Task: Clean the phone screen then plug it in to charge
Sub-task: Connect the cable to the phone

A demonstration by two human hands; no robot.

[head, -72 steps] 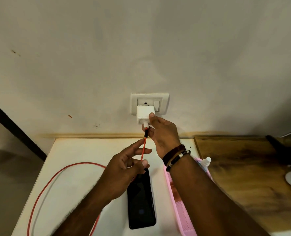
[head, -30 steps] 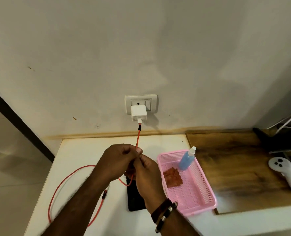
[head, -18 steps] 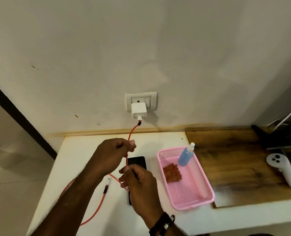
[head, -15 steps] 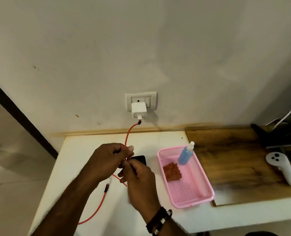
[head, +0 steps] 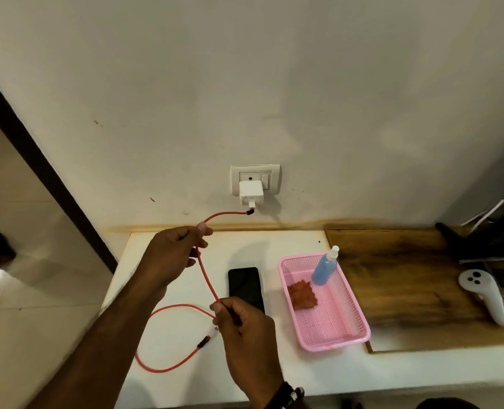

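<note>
A black phone (head: 244,283) lies screen up on the white counter (head: 274,246), left of the pink basket. A white charger block (head: 251,196) sits in the wall socket (head: 255,174). A red cable (head: 205,273) runs from it through my left hand (head: 174,255), which pinches it high up. It continues down to my right hand (head: 241,323), which grips it lower, over the phone's near end. The rest loops on the counter, and the free plug (head: 204,342) lies left of my right hand.
A pink basket (head: 333,340) holds a blue spray bottle (head: 324,268) and a reddish cloth (head: 302,293). A wooden board (head: 407,276) lies to the right with a white controller (head: 485,295) and dark gear at the back. The counter drops off at the left to the floor.
My hands have drawn apart along the red cable, the right one sliding down towards me. The view has pulled back and the phone's top shows beside the cable.
</note>
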